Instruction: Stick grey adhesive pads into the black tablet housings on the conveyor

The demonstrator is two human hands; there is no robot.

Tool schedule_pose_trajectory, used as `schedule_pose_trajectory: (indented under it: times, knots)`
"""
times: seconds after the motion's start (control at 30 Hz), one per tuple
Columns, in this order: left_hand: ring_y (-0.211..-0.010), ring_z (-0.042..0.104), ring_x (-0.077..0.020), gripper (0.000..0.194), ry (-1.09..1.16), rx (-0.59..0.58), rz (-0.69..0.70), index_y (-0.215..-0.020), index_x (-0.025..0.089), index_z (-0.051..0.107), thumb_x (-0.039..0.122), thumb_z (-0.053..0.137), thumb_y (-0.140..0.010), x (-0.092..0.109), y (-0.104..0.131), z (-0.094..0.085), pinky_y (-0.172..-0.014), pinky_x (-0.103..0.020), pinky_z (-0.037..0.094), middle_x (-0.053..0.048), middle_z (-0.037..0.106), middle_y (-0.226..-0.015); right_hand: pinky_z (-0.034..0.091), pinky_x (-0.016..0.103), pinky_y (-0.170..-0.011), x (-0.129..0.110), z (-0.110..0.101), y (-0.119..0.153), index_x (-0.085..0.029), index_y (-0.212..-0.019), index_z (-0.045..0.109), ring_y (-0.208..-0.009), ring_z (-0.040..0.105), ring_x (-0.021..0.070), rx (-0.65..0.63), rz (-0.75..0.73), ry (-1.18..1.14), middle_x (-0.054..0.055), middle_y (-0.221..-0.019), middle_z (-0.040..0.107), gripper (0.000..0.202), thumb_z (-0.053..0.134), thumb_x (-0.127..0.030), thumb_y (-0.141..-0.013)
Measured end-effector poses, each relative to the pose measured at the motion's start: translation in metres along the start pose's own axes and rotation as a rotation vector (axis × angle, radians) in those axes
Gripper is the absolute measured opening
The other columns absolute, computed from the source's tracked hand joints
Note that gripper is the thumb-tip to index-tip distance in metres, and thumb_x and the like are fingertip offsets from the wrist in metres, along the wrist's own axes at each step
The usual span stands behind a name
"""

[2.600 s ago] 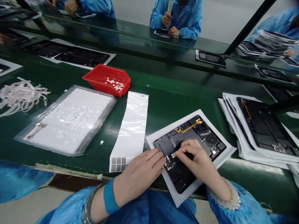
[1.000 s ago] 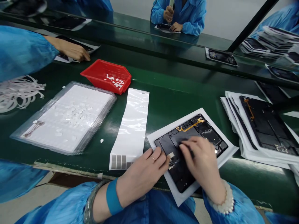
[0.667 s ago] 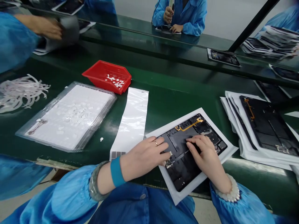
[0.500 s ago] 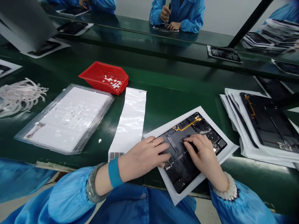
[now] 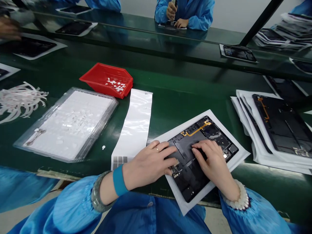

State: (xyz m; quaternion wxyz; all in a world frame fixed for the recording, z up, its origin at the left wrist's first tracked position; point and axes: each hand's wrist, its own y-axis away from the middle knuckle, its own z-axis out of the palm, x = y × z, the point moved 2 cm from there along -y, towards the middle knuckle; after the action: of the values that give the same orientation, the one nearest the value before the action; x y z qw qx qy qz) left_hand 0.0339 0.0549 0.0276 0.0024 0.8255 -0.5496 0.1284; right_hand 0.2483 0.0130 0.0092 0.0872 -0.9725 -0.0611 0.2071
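Before me an opened tablet (image 5: pixel 195 182), black inside with an orange ribbon cable (image 5: pixel 197 130), lies aslant on a white sheet (image 5: pixel 179 204). My left hand (image 5: pixel 152 162) rests over the tablet's left edge, its fingers stretched out and apart. On the middle of the tablet, the fingertips of my right hand (image 5: pixel 213 162) are drawn together in a pinch; whatever is between them is hidden. To the left of the tablet a white backing strip (image 5: pixel 137 123) carries grey square stickers (image 5: pixel 119 160) at its near end.
A red bin (image 5: pixel 94 76) holds small white pieces. Near it lie a clear-edged board (image 5: pixel 56 130) with white scraps and a heap of paper strips (image 5: pixel 20 99). More tablets (image 5: pixel 285 126) are stacked on sheets at right. Across the bench a co-worker (image 5: pixel 186 14) handles a tool.
My hands keep nearly the same pose on the tablet. At the far left, the grey blurred shape has moved away, and another person's blurred hand now shows over a tablet there.
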Motion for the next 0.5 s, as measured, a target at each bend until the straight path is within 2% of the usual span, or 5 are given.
schedule_pose_trajectory:
  times: [0.17, 0.3, 0.37, 0.5]
  knots:
    - [-0.108, 0.046, -0.0226, 0.013, 0.01, -0.024, 0.028, -0.101, 0.023, 0.06, 0.03, 0.058, -0.09, 0.0014, -0.0003, -0.0007, -0.085, -0.036, 0.033, -0.001, 0.055, -0.122, 0.037, 0.036, -0.073, 0.0006, 0.0008, 0.0, -0.021, -0.092, 0.061, -0.086, 0.052, 0.0224, -0.011, -0.004, -0.005, 0.006, -0.091, 0.062, 0.016, 0.049, -0.031, -0.093]
    - [-0.107, 0.047, -0.0248, 0.027, -0.046, 0.02, -0.049, -0.096, 0.02, 0.06, 0.045, 0.063, -0.085, -0.0011, 0.0032, -0.0016, -0.084, -0.036, 0.035, -0.004, 0.057, -0.12, 0.037, 0.035, -0.074, 0.0, 0.0006, 0.0009, -0.021, -0.092, 0.061, -0.087, 0.052, 0.022, -0.011, 0.002, -0.01, 0.006, -0.091, 0.062, 0.016, 0.049, -0.031, -0.093]
    - [-0.106, 0.047, -0.0255, 0.031, -0.105, 0.051, -0.055, -0.095, 0.019, 0.06, 0.047, 0.063, -0.084, -0.0016, 0.0046, -0.0007, -0.084, -0.037, 0.035, -0.006, 0.057, -0.119, 0.037, 0.036, -0.074, -0.0006, 0.0005, 0.0, -0.021, -0.091, 0.061, -0.086, 0.053, 0.0218, -0.008, 0.007, -0.008, 0.006, -0.09, 0.062, 0.018, 0.047, -0.032, -0.093]
    - [-0.106, 0.049, -0.0238, 0.028, -0.094, 0.049, 0.016, -0.112, 0.022, 0.057, 0.036, 0.059, -0.089, 0.0045, 0.0047, 0.0062, -0.086, -0.037, 0.036, -0.005, 0.057, -0.119, 0.038, 0.036, -0.075, 0.0027, 0.0029, -0.0024, -0.021, -0.091, 0.062, -0.086, 0.054, 0.0222, -0.008, 0.01, 0.005, 0.006, -0.09, 0.063, 0.023, 0.044, -0.036, -0.094]
